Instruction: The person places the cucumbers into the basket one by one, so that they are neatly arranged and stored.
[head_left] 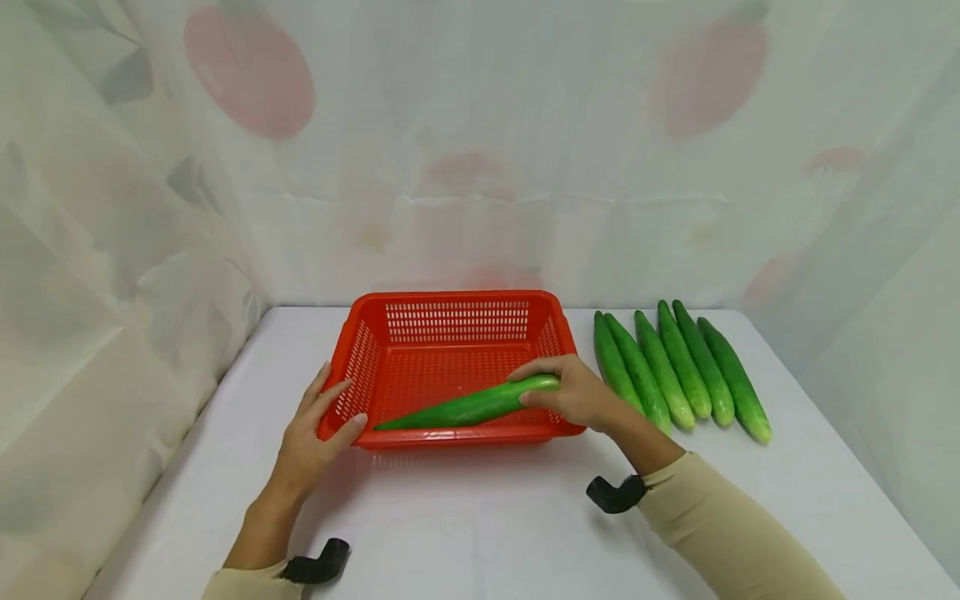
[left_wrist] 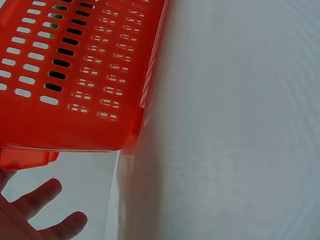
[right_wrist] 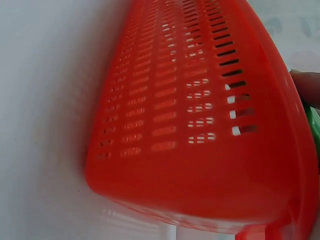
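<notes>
At the near side of the basket (head_left: 457, 434) — cucumber (head_left: 465, 408) in right hand (head_left: 570, 393)

Right hand grips the thicker end; left hand (head_left: 307, 446), fingers relaxed, touches basket's left rim. Probably firm, lightish, slick-skinned — middle hold should balance better; thin tip may snap.

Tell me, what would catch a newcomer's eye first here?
Most likely the bright red basket on the white table. At its near side, the right hand grips a green cucumber; the left hand is at its near-left corner. Six more cucumbers lie side by side to the basket's right.
</notes>
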